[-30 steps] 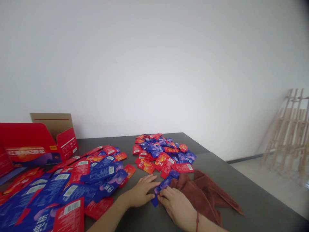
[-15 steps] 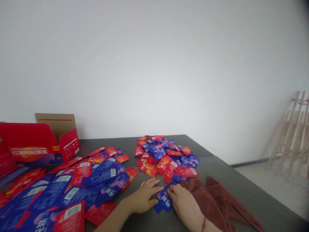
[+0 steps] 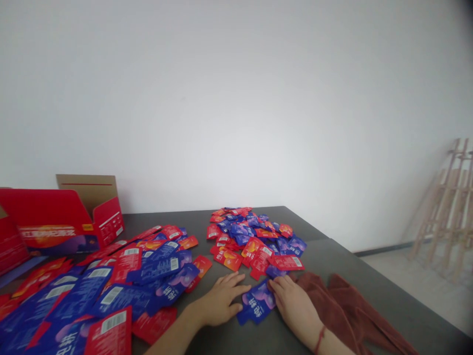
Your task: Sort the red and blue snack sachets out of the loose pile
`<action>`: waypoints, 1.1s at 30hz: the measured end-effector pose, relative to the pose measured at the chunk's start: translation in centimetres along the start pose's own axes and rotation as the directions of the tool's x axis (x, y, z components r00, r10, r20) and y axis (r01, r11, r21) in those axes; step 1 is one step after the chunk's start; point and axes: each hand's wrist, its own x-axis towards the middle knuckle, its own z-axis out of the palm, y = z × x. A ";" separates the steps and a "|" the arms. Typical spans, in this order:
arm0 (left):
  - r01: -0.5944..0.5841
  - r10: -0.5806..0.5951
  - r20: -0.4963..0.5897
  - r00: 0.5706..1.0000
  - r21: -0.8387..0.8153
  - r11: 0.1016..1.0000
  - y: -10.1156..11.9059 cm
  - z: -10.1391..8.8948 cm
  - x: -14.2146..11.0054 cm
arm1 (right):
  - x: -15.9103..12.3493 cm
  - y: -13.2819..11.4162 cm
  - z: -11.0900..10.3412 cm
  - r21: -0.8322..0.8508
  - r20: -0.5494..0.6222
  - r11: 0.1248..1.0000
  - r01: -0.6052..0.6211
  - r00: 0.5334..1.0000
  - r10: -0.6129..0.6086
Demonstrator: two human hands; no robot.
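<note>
A blue packet (image 3: 257, 305) lies flat on the dark grey table (image 3: 325, 251) between my hands. My left hand (image 3: 220, 301) rests flat on the table with fingers stretched, its fingertips at the packet's left edge. My right hand (image 3: 294, 306) lies flat too, fingers extended and touching the packet's right edge. Neither hand grips anything. Just beyond them sits a heap of small red and blue packets (image 3: 254, 237).
A large spread of bigger red and blue packets (image 3: 107, 281) covers the table's left. An open red carton (image 3: 55, 222) stands at the back left. A dark red cloth (image 3: 343, 305) lies right of my right hand. Wooden frames (image 3: 449, 197) lean against the far right wall.
The blue packet went from pinched between both hands to lying flat on the table. Both hands have flattened and moved apart, and the view has shifted a little to the left.
</note>
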 end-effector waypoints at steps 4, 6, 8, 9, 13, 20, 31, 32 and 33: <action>-0.008 0.008 -0.010 1.000 -0.008 1.000 -0.1 0.1 0.0 | -1.0 -1.7 0.5 0.023 -0.041 0.997 0.077 0.996 -0.076; -0.017 0.017 -0.018 1.000 0.004 1.000 -0.3 0.3 0.0 | -0.6 -3.3 0.5 0.048 -0.015 0.990 0.130 0.992 -0.129; -0.024 0.025 -0.025 0.999 0.022 0.999 -0.4 0.5 0.1 | -0.1 -4.8 0.2 0.069 0.028 0.980 0.189 0.981 -0.191; -0.025 0.026 -0.027 0.999 0.031 0.999 -0.5 0.6 0.2 | 0.2 -5.4 -0.1 0.085 0.052 0.972 0.217 0.974 -0.222; -0.011 0.013 -0.035 0.999 0.058 0.998 -0.5 0.9 0.3 | -0.2 -5.2 -1.9 0.251 0.099 0.915 0.314 0.932 -0.347; 0.003 -0.002 -0.017 1.000 0.074 0.997 -0.1 0.5 0.3 | -2.2 -2.7 -3.2 0.342 0.125 0.909 0.238 0.947 -0.295; -0.028 0.030 -0.025 0.999 0.065 0.998 -0.7 0.8 0.4 | -1.1 -5.2 -1.5 0.247 0.095 0.926 0.284 0.944 -0.315; -0.029 0.030 -0.029 0.999 0.059 0.998 -0.8 0.9 0.4 | -1.1 -5.1 -1.2 0.212 0.085 0.945 0.250 0.958 -0.272; -0.031 0.033 -0.035 0.999 0.055 0.998 -0.9 1.0 0.5 | -0.9 -5.2 -0.8 0.177 0.074 0.959 0.222 0.969 -0.238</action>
